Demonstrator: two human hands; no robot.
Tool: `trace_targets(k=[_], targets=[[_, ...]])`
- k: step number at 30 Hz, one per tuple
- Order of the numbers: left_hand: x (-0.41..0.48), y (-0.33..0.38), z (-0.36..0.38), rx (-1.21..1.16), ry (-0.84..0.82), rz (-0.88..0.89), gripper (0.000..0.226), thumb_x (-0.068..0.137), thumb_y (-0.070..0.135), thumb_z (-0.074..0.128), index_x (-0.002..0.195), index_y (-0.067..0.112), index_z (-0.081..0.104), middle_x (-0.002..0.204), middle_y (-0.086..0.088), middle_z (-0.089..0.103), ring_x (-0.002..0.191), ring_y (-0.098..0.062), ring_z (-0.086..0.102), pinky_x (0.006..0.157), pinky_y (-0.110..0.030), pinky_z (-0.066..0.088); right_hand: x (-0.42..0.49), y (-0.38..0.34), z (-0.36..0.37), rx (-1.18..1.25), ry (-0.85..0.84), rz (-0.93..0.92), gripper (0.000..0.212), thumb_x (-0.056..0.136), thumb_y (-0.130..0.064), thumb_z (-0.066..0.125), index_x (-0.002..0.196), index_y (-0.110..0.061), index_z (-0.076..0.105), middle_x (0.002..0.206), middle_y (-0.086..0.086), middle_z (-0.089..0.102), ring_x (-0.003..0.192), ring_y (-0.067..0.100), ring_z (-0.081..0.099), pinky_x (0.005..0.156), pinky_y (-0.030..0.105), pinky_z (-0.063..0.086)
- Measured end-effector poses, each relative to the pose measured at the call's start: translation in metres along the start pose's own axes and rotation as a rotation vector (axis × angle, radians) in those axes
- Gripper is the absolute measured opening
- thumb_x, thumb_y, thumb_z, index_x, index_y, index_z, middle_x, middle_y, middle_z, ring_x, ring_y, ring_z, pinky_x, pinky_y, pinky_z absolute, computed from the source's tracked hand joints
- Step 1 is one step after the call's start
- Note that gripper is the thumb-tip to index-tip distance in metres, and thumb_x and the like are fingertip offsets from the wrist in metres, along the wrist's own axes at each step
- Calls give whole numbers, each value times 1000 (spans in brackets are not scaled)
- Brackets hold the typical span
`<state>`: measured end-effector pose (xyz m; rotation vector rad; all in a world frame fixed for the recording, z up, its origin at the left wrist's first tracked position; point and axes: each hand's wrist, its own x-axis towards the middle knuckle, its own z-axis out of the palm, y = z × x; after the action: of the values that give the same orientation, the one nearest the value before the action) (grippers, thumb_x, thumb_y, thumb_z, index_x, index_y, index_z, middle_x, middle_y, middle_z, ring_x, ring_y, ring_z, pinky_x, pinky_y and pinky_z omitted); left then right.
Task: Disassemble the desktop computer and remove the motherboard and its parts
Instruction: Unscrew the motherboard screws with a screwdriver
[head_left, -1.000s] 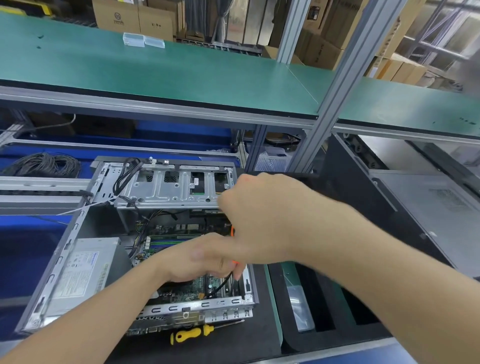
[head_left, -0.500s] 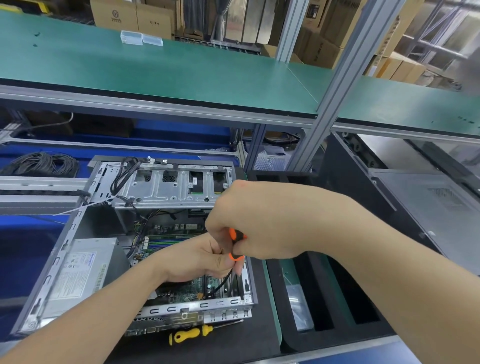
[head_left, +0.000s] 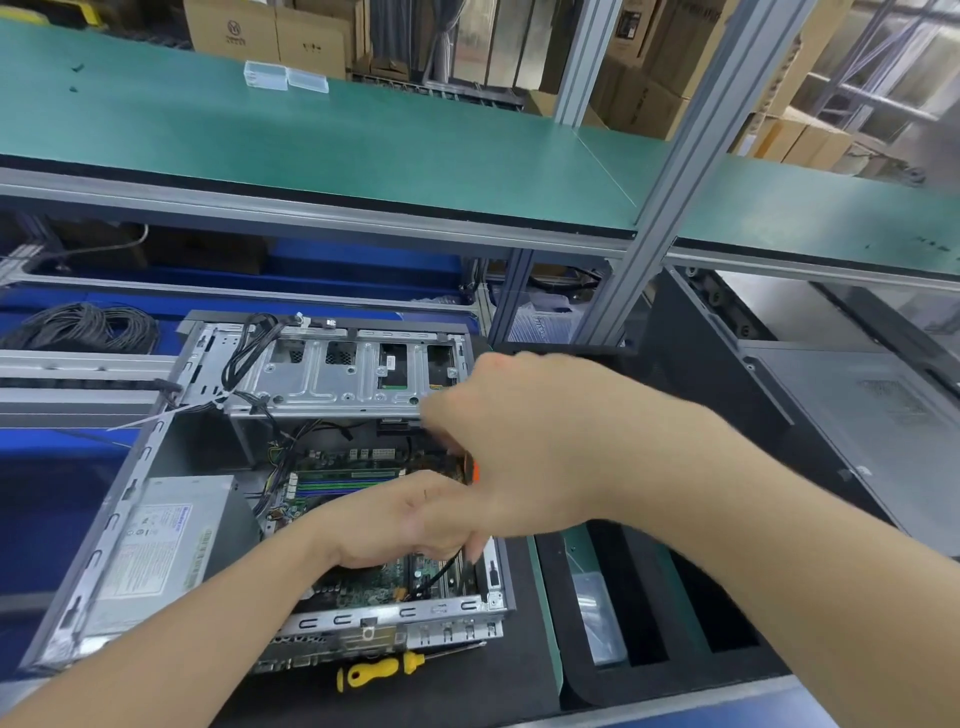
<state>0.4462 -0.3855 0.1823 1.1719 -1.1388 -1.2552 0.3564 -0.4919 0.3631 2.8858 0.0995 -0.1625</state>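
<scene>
- My right hand is clenched around the orange screwdriver. It's blurry, and the tip is hidden under my hands.
- The left hand sits just under it, inside the case, with the fingers curled down. Honestly I can't tell if they pinch the shaft, the cable, or nothing.
- The motherboard lies flat on the case floor, and I'd say it's not freed yet.
- Biggest worry: I can't see the tip, so it could skip off a screw and gouge the board.
- The cable runs right beside the shaft, so it could snag or get nicked as I turn.
- A loosened screw could drop between the slots and roll under the board, since nothing's there to catch it.
- What's in the case: the PSU on the left, the drive cage at the far end, and the board between them.
- The foam tray on the right has a clear bag in one slot.
- The blue bin at back left holds a coil of cables.
- The yellow driver isn't in anything, it's just lying in front of the case.
</scene>
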Motion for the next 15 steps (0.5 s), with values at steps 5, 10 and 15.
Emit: trace_targets(k=[5, 10, 15], targets=[[0, -4, -2, -128, -60, 27, 17, 101, 45, 63, 95, 34, 74, 70, 7, 47, 63, -21, 22, 64, -36, 20, -9, -4, 2, 139, 72, 30, 55, 97, -62, 51, 68, -23, 26, 71, -2, 26, 53, 15, 22, 49, 27, 19], [-1, -6, -9, -116, -91, 2, 36, 89, 55, 73, 94, 19, 72, 68, -22, 32, 63, -24, 19, 62, -31, 21, -6, 18, -2, 288, -72, -311, 14, 89, -33, 69, 86, -27, 57, 77, -11, 52, 73, 7, 51, 61, 28, 45], [-5, -3, -13, 8, -84, -18, 44, 93, 54, 67, 97, 10, 67, 76, 19, 56, 65, -8, 36, 64, -15, 34, 6, 38, 21, 761, -155, -363, 29, 73, -6, 79, 93, -25, 69, 86, -15, 66, 78, 7, 61, 68, 15, 47]])
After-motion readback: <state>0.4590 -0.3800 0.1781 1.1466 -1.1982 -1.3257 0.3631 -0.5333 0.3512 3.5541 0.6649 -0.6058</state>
